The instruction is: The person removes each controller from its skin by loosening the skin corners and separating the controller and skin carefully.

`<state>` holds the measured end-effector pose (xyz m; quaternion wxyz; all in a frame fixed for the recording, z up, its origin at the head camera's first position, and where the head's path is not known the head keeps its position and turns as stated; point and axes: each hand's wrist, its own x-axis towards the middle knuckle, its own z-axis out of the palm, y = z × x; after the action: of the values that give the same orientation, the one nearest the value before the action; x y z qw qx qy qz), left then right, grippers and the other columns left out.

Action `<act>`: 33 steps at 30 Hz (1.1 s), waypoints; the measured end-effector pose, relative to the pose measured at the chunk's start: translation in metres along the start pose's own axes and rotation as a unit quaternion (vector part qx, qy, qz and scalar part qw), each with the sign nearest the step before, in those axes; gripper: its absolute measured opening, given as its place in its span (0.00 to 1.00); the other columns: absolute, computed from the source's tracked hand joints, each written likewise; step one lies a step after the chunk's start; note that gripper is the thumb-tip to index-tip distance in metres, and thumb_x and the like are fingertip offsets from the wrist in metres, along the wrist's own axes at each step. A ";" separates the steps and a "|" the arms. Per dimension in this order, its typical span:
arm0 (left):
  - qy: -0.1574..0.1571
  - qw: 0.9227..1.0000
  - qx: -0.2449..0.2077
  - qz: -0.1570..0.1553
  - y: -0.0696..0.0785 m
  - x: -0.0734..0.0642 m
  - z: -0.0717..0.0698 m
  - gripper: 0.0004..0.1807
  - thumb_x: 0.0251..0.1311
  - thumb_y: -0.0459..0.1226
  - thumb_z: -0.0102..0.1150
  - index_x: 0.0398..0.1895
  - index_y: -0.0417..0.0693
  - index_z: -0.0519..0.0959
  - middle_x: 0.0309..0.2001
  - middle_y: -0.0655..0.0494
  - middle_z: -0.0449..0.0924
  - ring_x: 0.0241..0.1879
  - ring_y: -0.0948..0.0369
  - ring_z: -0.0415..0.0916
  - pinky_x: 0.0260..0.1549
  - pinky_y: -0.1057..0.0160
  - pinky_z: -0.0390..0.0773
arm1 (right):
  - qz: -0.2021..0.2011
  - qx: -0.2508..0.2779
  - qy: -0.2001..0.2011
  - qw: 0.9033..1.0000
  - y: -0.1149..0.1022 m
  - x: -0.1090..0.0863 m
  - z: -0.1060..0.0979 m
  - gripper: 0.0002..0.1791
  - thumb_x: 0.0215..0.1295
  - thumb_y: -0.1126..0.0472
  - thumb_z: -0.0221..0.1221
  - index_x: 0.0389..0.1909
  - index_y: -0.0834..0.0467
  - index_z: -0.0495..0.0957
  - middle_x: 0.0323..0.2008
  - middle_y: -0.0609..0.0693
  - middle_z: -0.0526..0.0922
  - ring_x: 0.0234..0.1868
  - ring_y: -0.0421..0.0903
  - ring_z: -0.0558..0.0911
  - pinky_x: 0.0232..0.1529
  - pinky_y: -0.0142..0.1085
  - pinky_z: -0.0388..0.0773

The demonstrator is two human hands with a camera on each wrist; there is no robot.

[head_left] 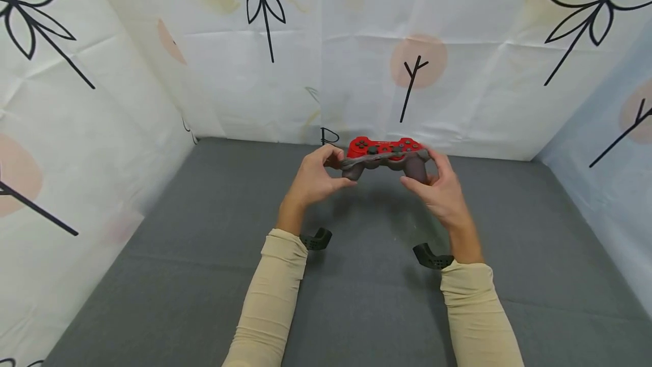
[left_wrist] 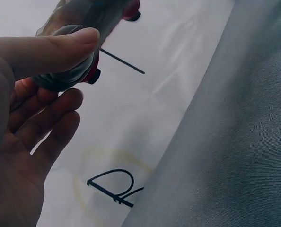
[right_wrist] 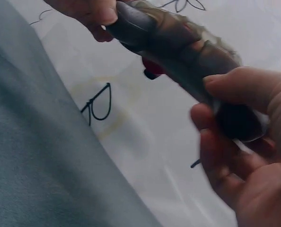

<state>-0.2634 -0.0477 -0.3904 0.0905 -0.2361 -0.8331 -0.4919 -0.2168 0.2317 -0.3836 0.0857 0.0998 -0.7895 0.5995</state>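
A red game controller (head_left: 383, 148) is held up above the grey surface near the back wall, its button side facing up. A grey, partly see-through cover (head_left: 415, 169) wraps its lower side and handles, while the red top shows. My left hand (head_left: 314, 179) pinches the left handle end between thumb and fingers. On the other end, my right hand (head_left: 444, 194) grips the right handle, thumb below and fingers behind. In the right wrist view, the see-through cover (right_wrist: 216, 59) runs along the controller's underside. How far it reaches under the fingers is hidden.
A grey cloth-covered table (head_left: 356, 310) lies beneath both hands. White fabric walls (head_left: 351, 72) with printed flowers and twigs rise at the back and sides. Dark bands with small protruding mounts (head_left: 317, 239) sit at the wrists.
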 end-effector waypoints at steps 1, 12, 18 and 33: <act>-0.001 1.000 -0.001 -0.003 0.000 0.000 -0.002 0.26 0.47 0.37 0.82 0.43 0.52 0.73 0.45 0.58 0.79 0.48 0.56 0.81 0.53 0.54 0.79 | -0.020 -0.004 0.015 1.000 0.000 0.001 0.001 0.44 0.63 0.69 0.67 0.78 0.53 0.59 0.69 0.50 0.62 0.36 0.28 0.84 0.35 0.23 0.78; -0.020 1.000 -0.010 -0.004 -0.002 0.001 -0.009 0.26 0.48 0.40 0.81 0.45 0.53 0.73 0.45 0.58 0.78 0.49 0.56 0.79 0.53 0.54 0.79 | -0.106 -0.072 0.103 0.986 -0.030 -0.011 0.006 0.31 0.47 0.77 0.73 0.54 0.72 0.71 0.21 0.41 0.73 0.19 0.30 0.72 0.26 0.24 0.70; -0.039 0.999 -0.003 -0.003 -0.002 0.001 -0.007 0.25 0.49 0.40 0.81 0.45 0.52 0.73 0.45 0.57 0.78 0.48 0.58 0.77 0.55 0.51 0.79 | -0.044 -0.089 0.058 0.993 -0.005 -0.005 -0.004 0.28 0.54 0.68 0.74 0.51 0.61 0.67 0.18 0.40 0.73 0.20 0.34 0.72 0.24 0.27 0.70; -0.029 0.983 -0.054 -0.171 -0.035 0.000 0.026 0.31 0.48 0.40 0.81 0.57 0.59 0.78 0.46 0.53 0.85 0.44 0.58 0.85 0.42 0.55 0.84 | 0.092 -0.077 0.008 0.993 0.060 0.000 0.006 0.38 0.67 0.51 0.68 0.71 0.56 0.60 0.28 0.42 0.81 0.29 0.40 0.77 0.31 0.32 0.71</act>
<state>-0.2786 -0.0390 -0.4306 -0.0321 -0.1092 -0.8359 -0.5370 -0.2329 0.2420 -0.4410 0.0440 0.0145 -0.8381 0.5435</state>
